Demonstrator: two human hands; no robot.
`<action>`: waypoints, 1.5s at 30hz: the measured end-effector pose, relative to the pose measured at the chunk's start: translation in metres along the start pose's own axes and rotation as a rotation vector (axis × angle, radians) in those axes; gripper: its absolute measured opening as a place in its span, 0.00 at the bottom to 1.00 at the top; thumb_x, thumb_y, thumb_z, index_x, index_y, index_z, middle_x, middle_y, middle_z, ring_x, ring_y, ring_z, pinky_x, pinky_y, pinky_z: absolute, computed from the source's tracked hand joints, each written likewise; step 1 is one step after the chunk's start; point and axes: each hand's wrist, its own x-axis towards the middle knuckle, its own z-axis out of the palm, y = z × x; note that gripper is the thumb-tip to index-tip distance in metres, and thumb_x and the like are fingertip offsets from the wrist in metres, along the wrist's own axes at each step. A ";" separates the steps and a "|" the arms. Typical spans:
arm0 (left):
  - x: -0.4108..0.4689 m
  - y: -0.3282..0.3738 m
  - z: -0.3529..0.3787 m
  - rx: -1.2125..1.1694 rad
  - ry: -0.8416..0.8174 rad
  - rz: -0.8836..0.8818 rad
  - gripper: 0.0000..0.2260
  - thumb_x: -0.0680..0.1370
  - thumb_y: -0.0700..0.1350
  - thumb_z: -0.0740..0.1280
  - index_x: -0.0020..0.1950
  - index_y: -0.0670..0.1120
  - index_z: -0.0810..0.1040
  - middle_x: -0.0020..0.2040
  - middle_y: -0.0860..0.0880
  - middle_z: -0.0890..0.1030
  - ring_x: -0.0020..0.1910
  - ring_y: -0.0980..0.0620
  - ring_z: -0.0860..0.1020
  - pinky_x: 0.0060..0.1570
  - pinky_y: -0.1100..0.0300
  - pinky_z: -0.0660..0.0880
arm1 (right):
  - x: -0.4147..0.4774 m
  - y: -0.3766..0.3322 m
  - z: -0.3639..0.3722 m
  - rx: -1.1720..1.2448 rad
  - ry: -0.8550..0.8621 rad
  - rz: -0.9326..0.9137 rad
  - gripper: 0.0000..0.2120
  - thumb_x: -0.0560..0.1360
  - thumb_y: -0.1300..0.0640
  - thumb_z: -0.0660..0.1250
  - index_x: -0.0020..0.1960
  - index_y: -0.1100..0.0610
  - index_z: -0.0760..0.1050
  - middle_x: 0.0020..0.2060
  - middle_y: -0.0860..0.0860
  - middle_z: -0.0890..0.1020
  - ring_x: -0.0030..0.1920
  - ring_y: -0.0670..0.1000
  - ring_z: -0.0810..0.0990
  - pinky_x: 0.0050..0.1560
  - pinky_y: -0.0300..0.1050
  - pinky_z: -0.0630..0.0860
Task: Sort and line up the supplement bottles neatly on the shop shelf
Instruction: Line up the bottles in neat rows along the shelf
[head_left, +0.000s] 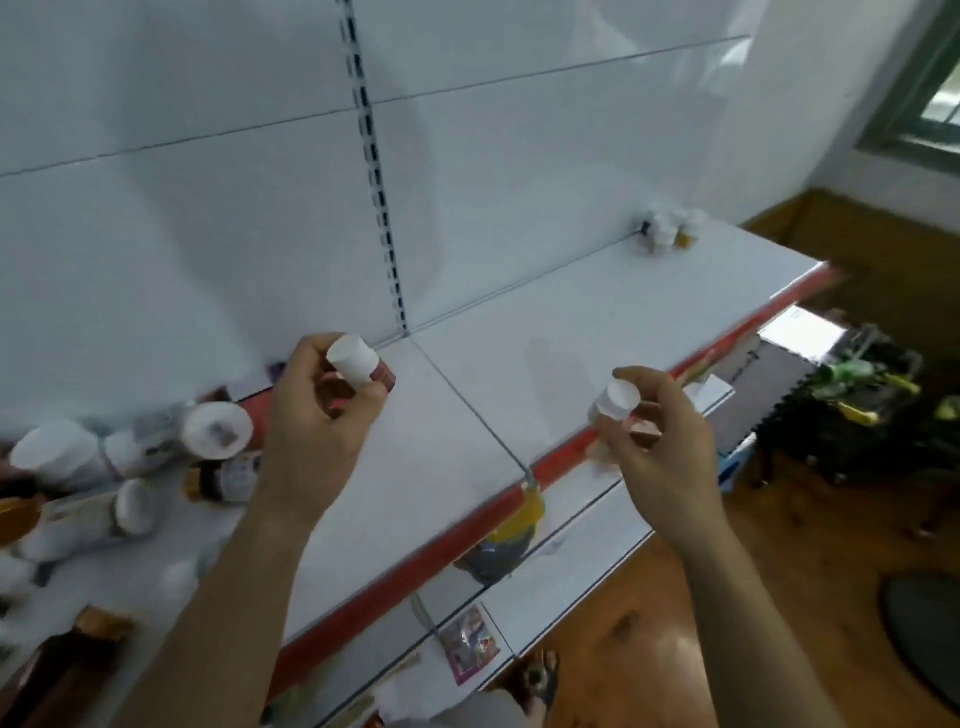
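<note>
The left hand (322, 415) is curled round a reddish bottle (363, 369) with a white cap, fingers and thumb wrapped about its body, and holds it tilted above the shelf (571, 322), not far from the back panel. The right hand (660, 447) pinches a small bottle (618, 402), also white-capped, between thumb and fingertips. It hangs over the shelf's red front edge (415, 564). Neither bottle touches the shelf surface.

The task looks to be at an early stage. At the far right end of the shelf, against the back panel, a small group of bottles (670, 231) stands upright and close together, which reads as the start of a sorted row, though the blur hides how many there are and whether they match. At the left end a heap of bottles (130, 467) lies jumbled, several on their sides with caps or bases pointing outward and others leaning on one another. Most of the stock seems to be there, unsorted. Between the heap and the group the shelf carries nothing that can be made out.

Both held bottles have yet to be set down, presumably beside the standing group or as a new row. After them the whole heap on the left remains to be worked through.
</note>
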 end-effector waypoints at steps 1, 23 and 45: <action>0.011 -0.005 0.017 -0.011 -0.012 0.004 0.11 0.71 0.49 0.69 0.52 0.55 0.76 0.46 0.51 0.82 0.50 0.38 0.80 0.52 0.37 0.78 | 0.016 0.010 -0.012 -0.017 0.023 0.003 0.16 0.77 0.59 0.73 0.63 0.52 0.76 0.54 0.40 0.80 0.53 0.42 0.81 0.47 0.35 0.80; 0.238 -0.089 0.408 0.294 -0.020 -0.084 0.05 0.76 0.48 0.75 0.49 0.53 0.80 0.48 0.57 0.83 0.43 0.60 0.81 0.45 0.57 0.80 | 0.349 0.190 -0.134 -0.281 0.015 0.134 0.18 0.76 0.57 0.74 0.64 0.49 0.75 0.56 0.48 0.77 0.48 0.45 0.77 0.49 0.40 0.77; 0.096 -0.063 0.277 1.028 0.335 -0.468 0.24 0.78 0.48 0.70 0.74 0.47 0.71 0.71 0.48 0.71 0.69 0.47 0.70 0.68 0.49 0.71 | 0.383 0.153 -0.035 -0.107 -0.546 -0.474 0.13 0.74 0.67 0.69 0.52 0.53 0.72 0.47 0.47 0.76 0.46 0.48 0.75 0.47 0.40 0.70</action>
